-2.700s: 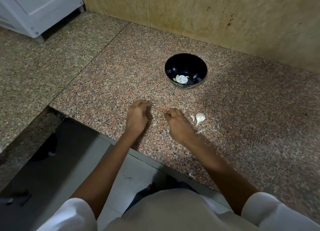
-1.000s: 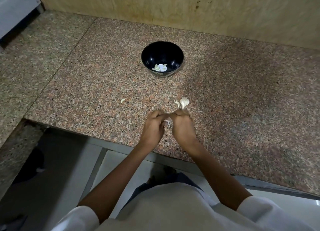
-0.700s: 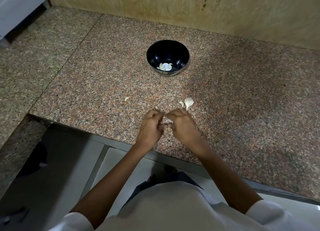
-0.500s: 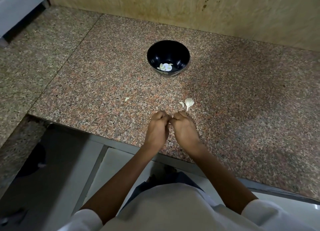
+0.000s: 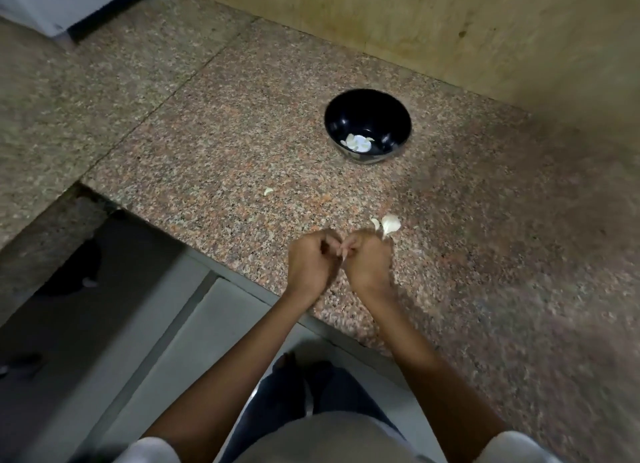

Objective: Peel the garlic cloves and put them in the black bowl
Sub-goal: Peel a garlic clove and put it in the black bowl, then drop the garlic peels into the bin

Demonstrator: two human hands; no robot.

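Left hand (image 5: 310, 265) and right hand (image 5: 369, 261) curl fingertip to fingertip over the near edge of the speckled granite counter (image 5: 207, 150), pinching a pale clove (image 5: 343, 254) between them (only a sliver shows). A papery loose clove (image 5: 390, 224) lies just beyond the right hand. Farther back sits the round, glossy black bowl (image 5: 367, 112), with smooth peeled cloves (image 5: 358, 143) at its bottom.

The person is wearing a pale top (image 5: 329, 440) with short white sleeves (image 5: 149, 450) at the frame's lower corners and dark blue trousers (image 5: 346, 390) at bottom centre; forearms (image 5: 225, 369), left hand (image 5: 310, 266) and right hand (image 5: 367, 265) are showing bare.
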